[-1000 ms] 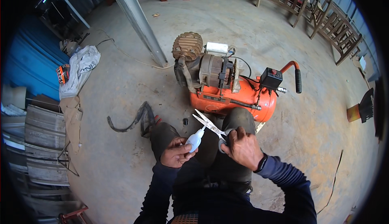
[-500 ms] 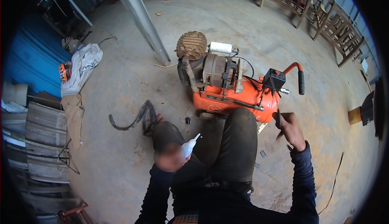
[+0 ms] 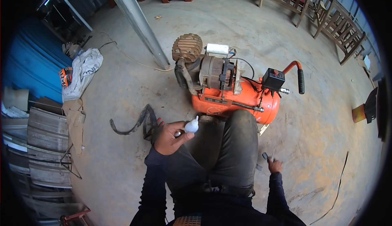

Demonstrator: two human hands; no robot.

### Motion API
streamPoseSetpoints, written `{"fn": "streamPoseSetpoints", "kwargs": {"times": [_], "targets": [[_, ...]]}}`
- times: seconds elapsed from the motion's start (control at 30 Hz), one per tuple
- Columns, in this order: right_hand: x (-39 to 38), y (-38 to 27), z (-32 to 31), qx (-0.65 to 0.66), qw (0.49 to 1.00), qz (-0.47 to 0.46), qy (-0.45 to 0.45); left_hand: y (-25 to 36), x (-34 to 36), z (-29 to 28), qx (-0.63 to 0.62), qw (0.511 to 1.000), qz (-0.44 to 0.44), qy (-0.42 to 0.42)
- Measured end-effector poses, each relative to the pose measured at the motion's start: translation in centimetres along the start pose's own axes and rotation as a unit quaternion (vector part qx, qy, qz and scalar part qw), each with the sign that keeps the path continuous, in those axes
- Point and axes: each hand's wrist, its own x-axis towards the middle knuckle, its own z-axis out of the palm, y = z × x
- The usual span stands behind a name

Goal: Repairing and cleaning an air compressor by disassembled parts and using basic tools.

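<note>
My left hand (image 3: 169, 138) grips a small white squeeze bottle (image 3: 191, 127), its thin nozzle pointing up, above my bent left leg. Low at the right, my right hand (image 3: 275, 164) is closed on the scissors (image 3: 267, 157) at floor level, beside a small grey scrap (image 3: 259, 167). In front of my knees stands an orange air compressor (image 3: 267, 107) with a finned head, motor and black switch box. A crumpled black rubber strip (image 3: 122, 130) lies on the concrete floor left of my left hand.
A steel post (image 3: 139, 21) rises behind the compressor. Along the left are blue sheeting (image 3: 36, 70), a white sack (image 3: 83, 70), cardboard (image 3: 74, 124) and metal panels (image 3: 47, 144). Wooden chairs (image 3: 339, 38) stand at the back right, a bucket (image 3: 359, 113) at the right.
My right hand has carried the scissors away from the bottle, out to the right and down to the floor. My left hand has lifted the bottle up and forward, turning it.
</note>
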Motion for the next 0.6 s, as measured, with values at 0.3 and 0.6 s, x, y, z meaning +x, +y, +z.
{"fn": "streamPoseSetpoints", "kwargs": {"times": [0.3, 0.6], "targets": [[-0.6, 5.8, 12.7, 0.256, 0.906, 0.163, -0.295, 1.3, 2.6, 4.5, 0.138, 0.978, -0.02, 0.158], [-1.8, -15.6, -24.6, 0.609, 0.78, -0.146, -0.028, 1.8, 5.5, 15.2, 0.072, 0.984, 0.016, 0.161]]}}
